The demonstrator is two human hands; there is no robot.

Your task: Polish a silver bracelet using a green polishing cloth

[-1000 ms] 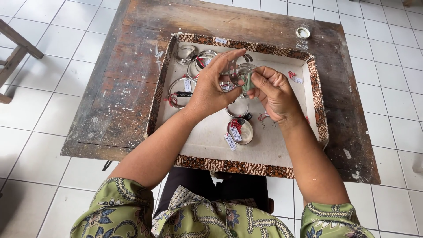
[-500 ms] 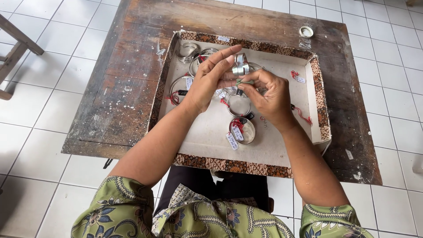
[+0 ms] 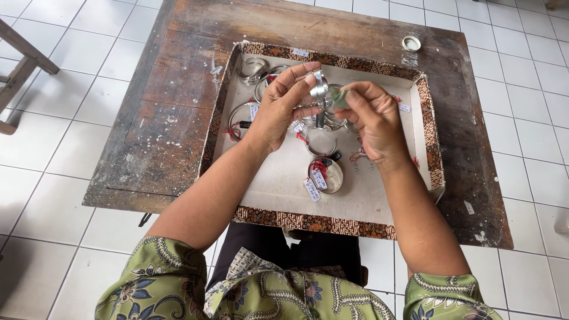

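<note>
My left hand (image 3: 283, 106) pinches a silver bracelet (image 3: 320, 90) on edge above a shallow tray (image 3: 332, 222) with a patterned brown border. My right hand (image 3: 372, 118) presses a small green cloth (image 3: 339, 97) against the bracelet's right side. Both hands hover over the tray's middle. Beneath them lie several silver bangles (image 3: 325, 174) with red ties and white tags; some are hidden behind my hands.
The tray rests on a worn dark wooden table (image 3: 172, 118) over white floor tiles. A small round white cap (image 3: 411, 42) sits at the table's far right. A wooden frame leg (image 3: 24, 59) shows at the far left.
Both hands have lifted slightly toward the tray's far side, and the bracelet has been turned on edge in my left fingers while the green cloth stays on it.
</note>
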